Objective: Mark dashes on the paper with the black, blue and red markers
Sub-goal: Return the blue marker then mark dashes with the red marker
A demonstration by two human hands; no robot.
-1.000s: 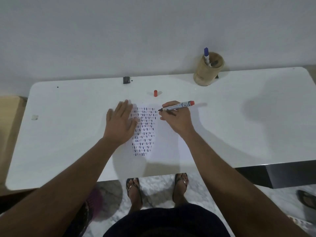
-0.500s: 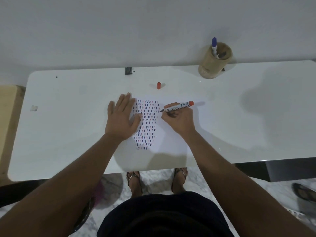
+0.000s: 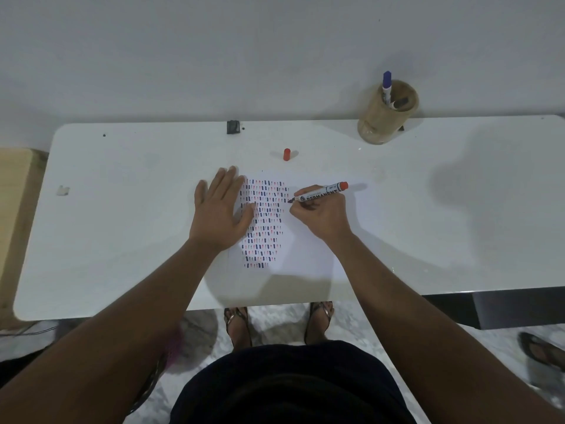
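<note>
Head view looks down on a white tabletop (image 3: 122, 228) pushed against a pale wall, with a person standing at its near edge, sandalled feet visible on the marbled floor below. A sheet of white paper (image 3: 308, 252) lies flat in the middle, its left part filled with rows of short dashes (image 3: 263, 221) in dark blue or black and red. The left hand (image 3: 218, 212) lies palm down with fingers spread, pressing on the paper's left edge and covering the leftmost dashes; its grip is open and holds nothing. The right hand (image 3: 321, 214) has its grip closed around a red marker (image 3: 321, 194), uncapped, the barrel printed with the word PERMANENT and slanting up to the right so that its red end points away. The tip meets the paper just at the right end of the upper rows. A red cap (image 3: 286, 154) stands upright on the tabletop just beyond the paper's far edge, apart from both hands. Well to the right, near the wall, a round wooden pen holder (image 3: 379, 123) carries a blue marker (image 3: 386, 87) standing upright beside a second dark-ended one that I cannot make out clearly. A small black object (image 3: 233, 127) sits at the far edge.
</note>
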